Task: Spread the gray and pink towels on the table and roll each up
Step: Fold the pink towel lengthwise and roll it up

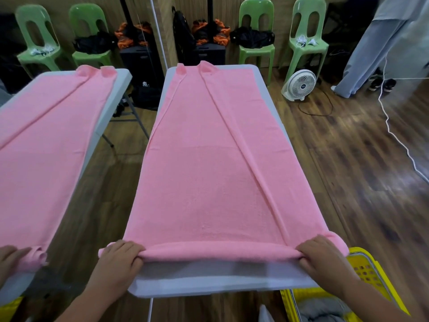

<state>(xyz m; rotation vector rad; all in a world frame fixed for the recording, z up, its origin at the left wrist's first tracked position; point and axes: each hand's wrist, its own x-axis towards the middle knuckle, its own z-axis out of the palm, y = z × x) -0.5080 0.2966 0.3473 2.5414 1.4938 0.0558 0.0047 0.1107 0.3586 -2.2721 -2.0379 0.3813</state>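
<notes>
both hands press down on the near end of the pink towel (204, 173): the left hand (120, 254) curls over the left end of the small roll (216, 251), the right hand (321, 254) over the right end, fingers bent around the cloth rather than spread wide. just beside the right forearm, a yellow basket (369, 270) holds what looks like the gray towel (322, 310). beyond the hands the pink towel lies flat along the white table (267, 94), a long crease running toward its far end. it looks soft, light and limp, so it should sag wherever unsupported; holding both ends of the roll seems best. a mirror on the left repeats the scene.
</notes>
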